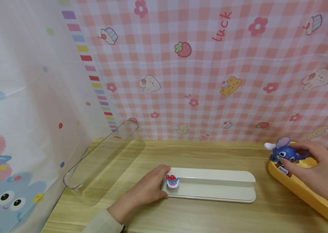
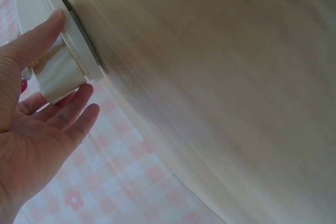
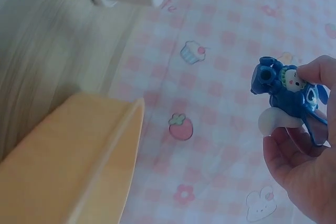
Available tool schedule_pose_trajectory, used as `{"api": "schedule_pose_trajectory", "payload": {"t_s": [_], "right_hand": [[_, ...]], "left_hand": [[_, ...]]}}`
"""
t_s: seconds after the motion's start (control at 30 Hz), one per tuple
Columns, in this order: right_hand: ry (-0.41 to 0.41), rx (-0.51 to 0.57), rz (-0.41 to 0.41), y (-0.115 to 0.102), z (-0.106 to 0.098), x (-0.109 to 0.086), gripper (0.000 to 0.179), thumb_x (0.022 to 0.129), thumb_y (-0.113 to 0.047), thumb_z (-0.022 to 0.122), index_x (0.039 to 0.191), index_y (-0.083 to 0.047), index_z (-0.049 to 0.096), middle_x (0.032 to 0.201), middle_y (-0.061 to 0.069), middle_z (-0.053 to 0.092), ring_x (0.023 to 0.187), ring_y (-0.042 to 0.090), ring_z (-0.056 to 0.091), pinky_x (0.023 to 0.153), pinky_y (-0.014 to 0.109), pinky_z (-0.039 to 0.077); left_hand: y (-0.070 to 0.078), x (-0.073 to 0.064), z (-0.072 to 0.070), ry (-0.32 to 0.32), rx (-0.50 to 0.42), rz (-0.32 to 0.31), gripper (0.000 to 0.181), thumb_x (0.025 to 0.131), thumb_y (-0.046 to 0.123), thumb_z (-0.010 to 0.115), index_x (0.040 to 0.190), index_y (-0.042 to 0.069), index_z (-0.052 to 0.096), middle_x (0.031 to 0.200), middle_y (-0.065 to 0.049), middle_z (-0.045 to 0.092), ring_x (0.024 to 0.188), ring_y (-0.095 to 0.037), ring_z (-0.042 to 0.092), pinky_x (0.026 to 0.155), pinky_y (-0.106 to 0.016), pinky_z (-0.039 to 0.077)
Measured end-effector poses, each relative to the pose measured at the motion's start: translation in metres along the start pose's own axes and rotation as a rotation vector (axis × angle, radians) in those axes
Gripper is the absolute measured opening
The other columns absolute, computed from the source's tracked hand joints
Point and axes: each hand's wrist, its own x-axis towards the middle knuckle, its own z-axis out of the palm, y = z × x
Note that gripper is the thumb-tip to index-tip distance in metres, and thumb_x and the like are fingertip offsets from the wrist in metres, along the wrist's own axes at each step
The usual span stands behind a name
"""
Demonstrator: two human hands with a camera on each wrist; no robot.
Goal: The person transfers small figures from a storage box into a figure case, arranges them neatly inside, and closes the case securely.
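My left hand (image 1: pixel 147 186) grips the left end of a white two-level display base (image 1: pixel 210 193) lying on the table. In the left wrist view the thumb and the fingers lie on opposite sides of the base (image 2: pixel 60 72). A small red, blue and white figurine (image 1: pixel 172 183) stands at that end, close to the fingers. At the right, my right hand (image 1: pixel 324 168) holds a blue big-eared figurine (image 1: pixel 286 152) above the end of a yellow box (image 1: pixel 303 193). The right wrist view shows the figurine's (image 3: pixel 294 95) underside, pinched between thumb and fingers.
A clear plastic cover (image 1: pixel 79 186) stands at the left of the wooden table (image 1: pixel 196 216). Behind the table hangs a pink checked cloth (image 1: pixel 199 74). A red piece with a white label (image 1: pixel 283 169) shows at the yellow box's rim; whether it belongs to the figurine I cannot tell.
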Motion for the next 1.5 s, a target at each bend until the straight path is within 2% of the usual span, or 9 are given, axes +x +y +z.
{"api": "schedule_pose_trajectory", "payload": {"t_s": [0.07,0.13,0.3,0.43,0.67,0.83,1.13,1.33,1.5], "right_hand": [[0.007,0.01,-0.023,-0.004,0.003,-0.001,0.057,0.06,0.011,0.093,0.112,0.002,0.071,0.101,-0.007,0.064,0.087,-0.02,0.047,0.078,-0.003,0.037],[0.014,0.019,-0.05,-0.007,0.006,-0.002,0.055,0.06,0.01,0.094,0.109,0.001,0.072,0.099,-0.014,0.062,0.086,-0.019,0.049,0.078,-0.002,0.039],[0.019,0.042,-0.068,-0.017,0.014,-0.004,0.052,0.059,0.006,0.096,0.105,-0.006,0.073,0.098,-0.017,0.064,0.083,-0.016,0.053,0.077,-0.001,0.04],[0.032,0.069,-0.088,-0.024,0.02,-0.005,0.054,0.057,0.006,0.096,0.104,-0.007,0.074,0.099,-0.024,0.062,0.084,-0.013,0.054,0.076,-0.001,0.041],[0.031,0.14,-0.139,-0.033,0.03,-0.007,0.056,0.052,0.012,0.095,0.102,-0.006,0.075,0.098,-0.017,0.065,0.081,-0.009,0.057,0.067,0.003,0.046],[0.014,0.168,-0.174,-0.041,0.036,-0.009,0.057,0.053,0.013,0.094,0.103,-0.004,0.074,0.101,-0.016,0.066,0.087,-0.008,0.058,0.076,0.002,0.047],[-0.016,0.195,-0.2,-0.05,0.052,-0.015,0.057,0.054,0.01,0.095,0.104,-0.005,0.073,0.1,-0.007,0.069,0.09,-0.007,0.059,0.08,0.002,0.046],[-0.029,0.214,-0.194,-0.056,0.058,-0.019,0.056,0.054,0.01,0.095,0.103,-0.004,0.073,0.101,-0.007,0.069,0.089,-0.005,0.058,0.077,0.004,0.045],[-0.066,0.199,-0.159,-0.062,0.062,-0.023,0.055,0.058,0.006,0.096,0.105,-0.009,0.072,0.101,-0.005,0.069,0.088,-0.003,0.058,0.077,0.005,0.044]], "left_hand": [[0.0,0.0,0.0,0.007,0.002,0.009,0.087,0.076,0.012,0.095,0.147,-0.005,0.047,0.145,-0.017,0.055,0.135,-0.03,0.054,0.118,-0.043,0.042],[-0.001,0.0,0.001,0.013,0.003,0.016,0.087,0.075,0.012,0.095,0.146,-0.006,0.048,0.144,-0.017,0.055,0.134,-0.03,0.055,0.118,-0.043,0.043],[0.0,0.0,0.0,0.009,0.006,0.011,0.088,0.075,0.012,0.095,0.147,-0.005,0.047,0.145,-0.016,0.055,0.135,-0.029,0.054,0.119,-0.043,0.042],[0.0,0.001,-0.001,0.011,0.005,0.012,0.087,0.076,0.012,0.095,0.147,-0.005,0.047,0.145,-0.017,0.055,0.135,-0.03,0.054,0.118,-0.043,0.042],[0.001,0.001,-0.002,0.017,-0.001,0.018,0.085,0.076,0.011,0.095,0.145,-0.007,0.048,0.145,-0.018,0.055,0.134,-0.03,0.054,0.118,-0.044,0.043],[0.001,0.001,-0.002,0.017,0.0,0.021,0.085,0.076,0.011,0.095,0.145,-0.007,0.048,0.144,-0.018,0.055,0.134,-0.03,0.054,0.118,-0.045,0.043],[0.0,0.0,0.0,0.01,-0.012,0.018,0.086,0.077,0.01,0.094,0.147,-0.006,0.046,0.147,-0.018,0.054,0.137,-0.031,0.052,0.12,-0.044,0.041],[0.0,0.001,0.001,0.008,-0.008,0.02,0.086,0.077,0.011,0.094,0.146,-0.006,0.047,0.146,-0.019,0.054,0.137,-0.031,0.053,0.119,-0.044,0.041],[0.001,0.0,0.0,0.008,-0.007,0.02,0.086,0.077,0.01,0.094,0.146,-0.007,0.047,0.146,-0.019,0.053,0.137,-0.031,0.053,0.119,-0.044,0.041]]}}
